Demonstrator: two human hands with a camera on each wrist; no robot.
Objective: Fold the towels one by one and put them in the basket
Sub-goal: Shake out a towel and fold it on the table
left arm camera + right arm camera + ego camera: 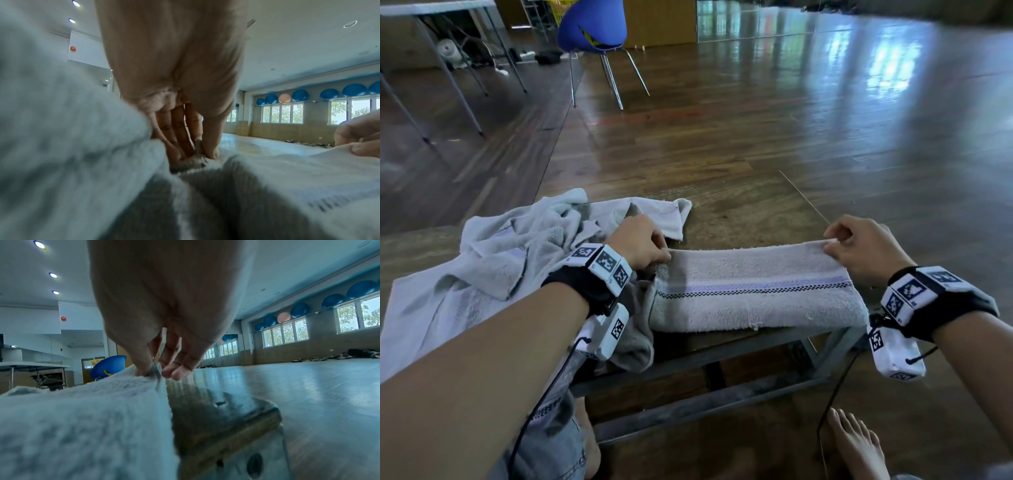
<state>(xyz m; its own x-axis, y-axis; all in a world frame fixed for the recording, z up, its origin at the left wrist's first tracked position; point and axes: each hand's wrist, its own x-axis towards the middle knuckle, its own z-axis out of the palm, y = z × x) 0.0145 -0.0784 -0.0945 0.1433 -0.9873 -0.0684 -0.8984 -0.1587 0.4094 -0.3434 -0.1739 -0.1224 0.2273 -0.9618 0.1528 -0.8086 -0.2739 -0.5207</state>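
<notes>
Polished wooden floor (774, 130) spreads out around a low wooden bench (739, 219) on a metal frame, and a bare foot (856, 442) rests on the boards at the near right. Across the bench's near edge lies the folded towel (753, 291), a pale strip with a purple band and a checked line running along its length. The left hand (642, 245) pinches the towel's far left corner between thumb and fingers, which the left wrist view shows closed on the cloth edge. The right hand (859, 243) pinches the far right corner in the same way, thumb against fingertips, the edge lifted slightly off the wood. Left of the folded towel, a heap of unfolded towels (510, 253) covers the bench's left end and hangs toward the person's lap. Farther back stand a blue chair (592, 27) and a folding table (438, 7).
</notes>
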